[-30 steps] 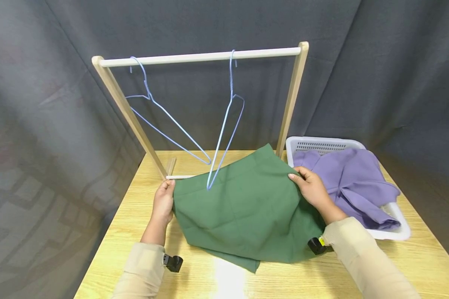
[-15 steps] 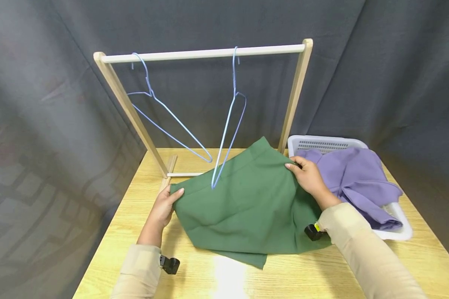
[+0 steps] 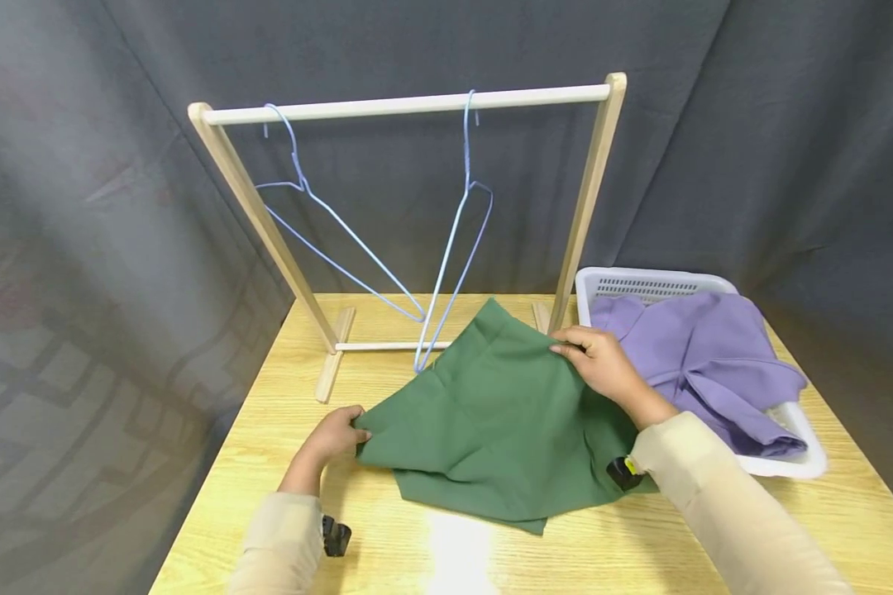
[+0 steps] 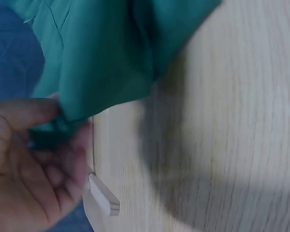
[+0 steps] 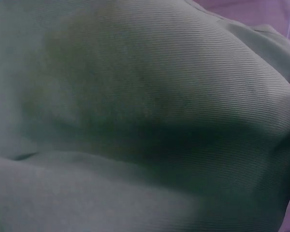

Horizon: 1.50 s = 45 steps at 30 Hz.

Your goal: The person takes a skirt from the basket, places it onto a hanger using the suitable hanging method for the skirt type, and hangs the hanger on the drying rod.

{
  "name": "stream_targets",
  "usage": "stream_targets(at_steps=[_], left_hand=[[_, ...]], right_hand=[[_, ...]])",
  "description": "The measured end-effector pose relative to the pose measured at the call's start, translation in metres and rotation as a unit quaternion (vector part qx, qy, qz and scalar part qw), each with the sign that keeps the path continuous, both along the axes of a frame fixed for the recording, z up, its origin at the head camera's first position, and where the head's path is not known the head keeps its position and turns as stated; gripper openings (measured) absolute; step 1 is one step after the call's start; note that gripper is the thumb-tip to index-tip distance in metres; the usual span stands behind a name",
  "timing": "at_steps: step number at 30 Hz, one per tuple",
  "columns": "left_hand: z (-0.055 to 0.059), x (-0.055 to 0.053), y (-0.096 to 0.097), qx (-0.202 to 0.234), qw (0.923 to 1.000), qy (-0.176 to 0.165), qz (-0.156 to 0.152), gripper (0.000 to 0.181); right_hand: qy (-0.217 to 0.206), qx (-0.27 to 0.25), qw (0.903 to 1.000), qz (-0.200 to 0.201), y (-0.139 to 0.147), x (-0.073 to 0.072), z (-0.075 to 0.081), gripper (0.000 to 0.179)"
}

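A green cloth garment point(image 3: 491, 413) is spread between both hands in the head view, its lower part lying on the wooden table. My left hand point(image 3: 336, 434) pinches its left corner low over the table. In the left wrist view, thumb and fingers close on the green fabric point(image 4: 101, 58). Higher up on the right, my right hand point(image 3: 595, 359) grips the garment's upper edge between thumb and fingers. Green fabric point(image 5: 145, 96) fills most of the right wrist view, with only bits of fingers at its right edge. One garment corner points up between the hands.
Behind the garment stands a wooden rack point(image 3: 409, 106). Two blue wire hangers, one left point(image 3: 342, 227) and one right point(image 3: 454, 223), hang from its bar. A white basket point(image 3: 807, 446) with purple cloth point(image 3: 699, 355) sits right of the rack on the table point(image 3: 245, 463).
My left hand has moved down and slightly right, lowering the garment's left corner away from the rack's foot. My right hand, still gripping, has shifted slightly left.
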State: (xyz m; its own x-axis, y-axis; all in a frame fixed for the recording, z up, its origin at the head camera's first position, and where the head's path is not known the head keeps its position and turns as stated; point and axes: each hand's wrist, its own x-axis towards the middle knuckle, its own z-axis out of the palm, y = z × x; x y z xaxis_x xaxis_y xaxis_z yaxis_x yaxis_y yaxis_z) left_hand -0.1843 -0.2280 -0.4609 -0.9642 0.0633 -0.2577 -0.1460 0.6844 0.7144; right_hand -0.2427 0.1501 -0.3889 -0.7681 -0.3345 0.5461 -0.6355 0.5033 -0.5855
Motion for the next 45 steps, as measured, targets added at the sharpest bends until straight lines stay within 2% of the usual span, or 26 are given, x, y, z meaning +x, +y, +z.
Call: stream_targets(at_steps=[3,5,8,13,20,27,33,36,40,43,45], left_hand=[[-0.002,0.0,0.003,-0.071,0.9964,-0.017,-0.043,0.01],[-0.002,-0.001,0.006,-0.088,0.9945,-0.026,-0.052,0.017],[-0.002,-0.005,0.01,-0.084,0.9944,-0.026,-0.059,0.022],[-0.005,-0.015,0.015,-0.078,0.9946,-0.017,-0.066,0.015],[-0.012,-0.027,0.027,-0.022,0.998,-0.014,-0.058,0.024],[-0.01,-0.042,0.043,-0.031,0.9943,0.01,-0.101,0.029],[0.0,-0.058,0.063,0.016,0.9904,0.039,-0.132,0.031],[0.003,-0.064,0.07,0.029,0.9891,0.043,-0.138,0.035],[0.003,-0.068,0.075,0.058,0.9886,0.042,-0.132,0.03],[0.004,-0.07,0.077,0.11,0.9858,0.045,-0.118,0.016],[0.005,-0.071,0.078,0.151,0.9813,0.04,-0.113,0.014]], right_hand=[[0.005,0.006,0.9998,0.016,-0.002,0.005,0.001,0.013],[0.006,0.009,0.9997,0.021,-0.002,0.008,0.001,0.013],[0.007,0.012,0.9996,0.023,-0.002,0.01,0.001,0.013],[0.007,-0.001,0.9996,0.027,-0.005,0.014,0.001,0.015],[0.021,-0.005,0.999,0.038,-0.016,0.032,0.024,0.016],[0.016,-0.016,0.9979,0.061,-0.02,0.037,0.029,0.016],[0.013,-0.028,0.9971,0.07,-0.021,0.038,0.026,0.017],[0.017,-0.033,0.9964,0.077,-0.02,0.036,0.022,0.017],[0.007,-0.042,0.9956,0.083,-0.016,0.03,0.009,0.017],[-0.012,-0.05,0.9952,0.082,-0.011,0.025,0.001,0.017],[-0.022,-0.051,0.9953,0.079,-0.009,0.024,-0.001,0.016]])
